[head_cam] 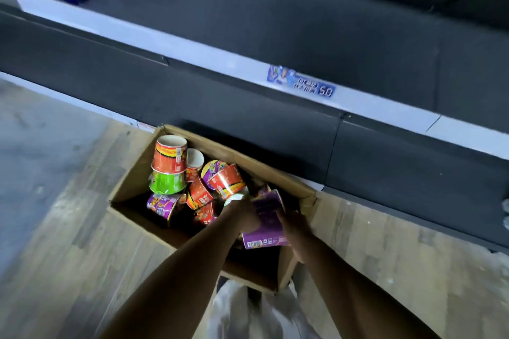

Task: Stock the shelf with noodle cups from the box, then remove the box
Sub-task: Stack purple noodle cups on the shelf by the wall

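Both hands reached into the cardboard box [131, 177]. The left hand [246, 216] and right hand [293, 227] curled round opposite sides of one purple noodle cup [266, 221], gripping it just above the box's near end. The cup was tapered and glossy, with a barcode at its wide rim. Other cups lay jumbled inside, among them a red cup [169, 155] stacked on a green cup [166, 181]. The box stood on the wood-grain floor [68, 228] against the dark matte shelf [303, 22].
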